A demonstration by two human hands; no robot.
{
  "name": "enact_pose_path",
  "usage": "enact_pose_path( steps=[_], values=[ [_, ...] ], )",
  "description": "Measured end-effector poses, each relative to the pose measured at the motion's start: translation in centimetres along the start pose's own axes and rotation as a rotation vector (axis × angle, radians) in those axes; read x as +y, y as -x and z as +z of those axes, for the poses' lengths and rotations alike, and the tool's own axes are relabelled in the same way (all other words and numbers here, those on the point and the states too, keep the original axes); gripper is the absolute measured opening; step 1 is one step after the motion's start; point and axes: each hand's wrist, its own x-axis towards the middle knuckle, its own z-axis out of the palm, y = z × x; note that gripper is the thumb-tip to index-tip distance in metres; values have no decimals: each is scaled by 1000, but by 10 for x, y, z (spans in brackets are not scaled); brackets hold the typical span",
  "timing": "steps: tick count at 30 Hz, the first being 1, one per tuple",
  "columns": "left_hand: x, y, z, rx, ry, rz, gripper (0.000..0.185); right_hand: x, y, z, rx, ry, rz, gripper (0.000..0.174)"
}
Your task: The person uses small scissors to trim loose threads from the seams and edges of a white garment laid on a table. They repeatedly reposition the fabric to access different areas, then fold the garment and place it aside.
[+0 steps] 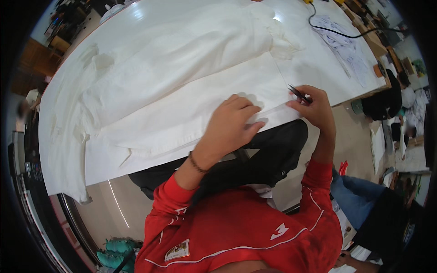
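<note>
A large white cloth garment (191, 75) lies spread over the white table before me, with a flat folded part along the near edge. My left hand (235, 119) rests on this flat part with its fingers spread and nothing held. To the right, my right hand (312, 104) holds small black thread snips (299, 95), their points toward the upper left, at the garment's right end near the table edge. A sleeve-like length of cloth (83, 163) hangs over the table's near left edge.
Crumpled white cloth (341, 44) lies at the table's right end, near a black cable (338, 33) and a brown roll (379, 70). Green bundles (117, 252) lie on the floor at lower left. A person in blue jeans (356, 194) is close by on the right; others are beyond.
</note>
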Motion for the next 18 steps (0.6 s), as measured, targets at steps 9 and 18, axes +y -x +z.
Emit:
enact_pose_path(
  steps=[9,18],
  values=[
    [-8,-4,29,64,-153,43,13,7,19,8,290,-354,225,10],
    [-4,-37,6,215,-173,-239,12,19,30,5,327,-561,138,8]
  ],
)
